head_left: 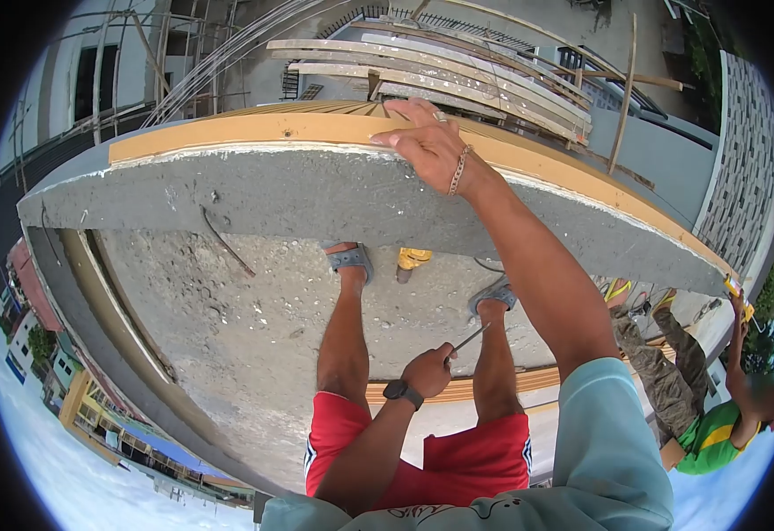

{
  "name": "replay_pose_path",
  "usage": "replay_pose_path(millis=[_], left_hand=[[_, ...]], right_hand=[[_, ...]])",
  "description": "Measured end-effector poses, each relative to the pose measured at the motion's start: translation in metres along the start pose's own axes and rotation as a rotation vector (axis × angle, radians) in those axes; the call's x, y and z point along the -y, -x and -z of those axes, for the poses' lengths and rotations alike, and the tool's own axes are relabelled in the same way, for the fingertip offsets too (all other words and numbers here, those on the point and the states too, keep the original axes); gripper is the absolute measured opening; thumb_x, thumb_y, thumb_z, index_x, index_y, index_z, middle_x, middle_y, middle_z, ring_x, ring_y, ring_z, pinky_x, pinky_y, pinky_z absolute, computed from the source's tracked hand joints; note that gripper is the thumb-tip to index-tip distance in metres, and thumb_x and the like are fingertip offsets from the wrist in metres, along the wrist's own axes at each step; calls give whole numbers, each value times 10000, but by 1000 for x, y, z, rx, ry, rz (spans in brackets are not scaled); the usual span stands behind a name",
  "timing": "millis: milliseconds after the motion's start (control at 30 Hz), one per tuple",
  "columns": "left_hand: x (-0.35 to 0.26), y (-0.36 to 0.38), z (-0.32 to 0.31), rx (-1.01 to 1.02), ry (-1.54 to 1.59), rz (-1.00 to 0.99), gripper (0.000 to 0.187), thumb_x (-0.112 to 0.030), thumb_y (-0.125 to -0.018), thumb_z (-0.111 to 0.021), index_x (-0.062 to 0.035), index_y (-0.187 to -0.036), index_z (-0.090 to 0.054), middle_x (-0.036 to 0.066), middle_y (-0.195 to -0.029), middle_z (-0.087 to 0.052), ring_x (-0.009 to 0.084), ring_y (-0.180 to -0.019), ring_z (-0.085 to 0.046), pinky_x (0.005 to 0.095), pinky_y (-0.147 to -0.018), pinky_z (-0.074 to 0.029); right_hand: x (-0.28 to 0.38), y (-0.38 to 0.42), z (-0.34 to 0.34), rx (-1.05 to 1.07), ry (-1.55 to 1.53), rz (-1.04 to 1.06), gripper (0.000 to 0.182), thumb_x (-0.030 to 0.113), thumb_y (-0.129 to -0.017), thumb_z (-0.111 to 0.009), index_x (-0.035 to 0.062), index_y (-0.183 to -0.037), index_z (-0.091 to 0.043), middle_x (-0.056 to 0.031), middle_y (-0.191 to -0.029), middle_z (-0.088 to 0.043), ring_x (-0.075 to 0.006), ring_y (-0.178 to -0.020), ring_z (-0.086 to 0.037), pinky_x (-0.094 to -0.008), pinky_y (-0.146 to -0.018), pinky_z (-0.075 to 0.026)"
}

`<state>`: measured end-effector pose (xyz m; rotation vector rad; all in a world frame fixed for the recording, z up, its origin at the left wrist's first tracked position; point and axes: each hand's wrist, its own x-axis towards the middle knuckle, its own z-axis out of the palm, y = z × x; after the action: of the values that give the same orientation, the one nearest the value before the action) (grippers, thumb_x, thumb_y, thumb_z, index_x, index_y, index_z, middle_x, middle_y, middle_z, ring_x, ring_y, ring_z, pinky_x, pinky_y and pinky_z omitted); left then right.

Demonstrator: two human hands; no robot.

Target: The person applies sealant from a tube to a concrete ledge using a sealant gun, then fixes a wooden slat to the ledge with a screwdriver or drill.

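My right hand (431, 146), with a ring and a chain bracelet, rests on a long tan trim board (227, 133). Its fingers reach over the top and the thumb presses the near side. The board runs along the outer edge of a grey concrete ledge (298, 190). Lower down, between my knees, my left hand (427, 372) is closed in a fist around a thin metal rod (473, 337). The rod points up and right; its gripped end is hidden. A yellow power tool (412, 259) lies on the floor between my feet, partly under the ledge.
A co-worker in a green shirt (714, 438) reaches to the board's right end, near a small yellow item (732, 285). Bent rebar (227, 243) sticks out of the ledge. Beyond it, lower down, are scaffold planks (458, 71). Rubble (219, 301) covers the floor.
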<state>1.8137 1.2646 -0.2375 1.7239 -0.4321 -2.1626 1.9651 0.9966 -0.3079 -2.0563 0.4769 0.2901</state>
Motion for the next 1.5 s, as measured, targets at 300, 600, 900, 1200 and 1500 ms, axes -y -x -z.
replay_pose_path(millis=[300, 600, 900, 1200, 1500], left_hand=[[-5, 6, 13, -26, 15, -32, 193, -87, -831, -447, -65, -1016, -497, 198, -876, -596, 361, -851, -569, 435, -706, -430], [-10, 7, 21, -8, 3, -33, 199, -85, -832, -447, -66, -1026, -490, 195, -879, -599, 360, -853, -570, 439, -713, -431], [-10, 5, 21, -25, 8, -32, 203, -73, -822, -449, -68, -1021, -491, 199, -882, -598, 360, -856, -569, 438, -715, -430], [-11, 3, 18, -9, 5, -18, 205, -74, -824, -448, -71, -1023, -497, 196, -854, -596, 359, -830, -571, 436, -696, -428], [-12, 3, 15, -26, -15, -39, 202, -85, -828, -445, -71, -1021, -498, 191, -822, -592, 353, -808, -574, 428, -680, -427]], right_hand=[[22, -36, -12, 101, 202, 125, 355, 318, -889, -361, 216, -1057, -656, -45, -1396, -333, -299, -1328, -174, -526, -1029, -125], [22, -46, -24, 169, 284, 155, 344, 302, -888, -362, 244, -1071, -648, -14, -1424, -283, -285, -1343, -132, -554, -1032, -103], [11, -34, -18, 199, 214, 47, 335, 292, -877, -377, 256, -1076, -644, -8, -1426, -288, -288, -1351, -112, -574, -1027, -77], [-1, -17, -6, 152, 175, 61, 322, 283, -868, -397, 239, -1046, -661, -30, -1414, -309, -293, -1347, -129, -567, -1031, -59], [-4, -8, 3, 99, 253, -23, 297, 255, -836, -430, 184, -969, -685, -60, -1378, -352, -309, -1322, -201, -572, -1002, -154]])
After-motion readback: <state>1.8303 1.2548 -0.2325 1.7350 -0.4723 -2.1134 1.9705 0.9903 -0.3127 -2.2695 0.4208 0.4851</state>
